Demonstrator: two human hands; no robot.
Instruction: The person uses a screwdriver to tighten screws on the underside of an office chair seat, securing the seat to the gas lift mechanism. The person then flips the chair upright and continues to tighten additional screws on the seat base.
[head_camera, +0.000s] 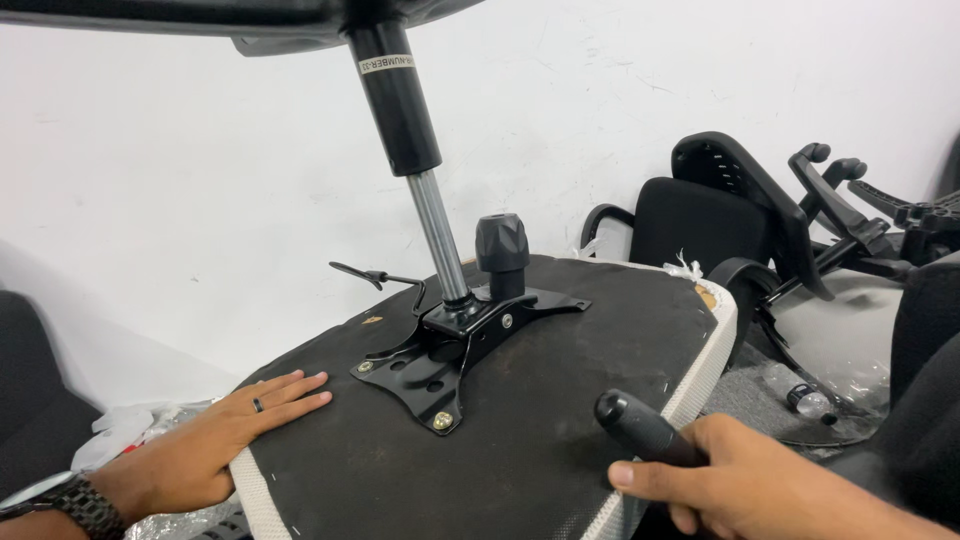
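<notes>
Head view, right hand (760, 485) fisted round black handle (640, 428) (over seat underside (560, 400)), left hand (215, 435) flat on edge

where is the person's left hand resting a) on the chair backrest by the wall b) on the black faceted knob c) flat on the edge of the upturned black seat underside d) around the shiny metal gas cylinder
c: the left hand, palm down with fingers spread, lies on the white-trimmed edge of the upturned black fabric seat underside, apart from the shiny metal gas cylinder and the black faceted knob.
</notes>
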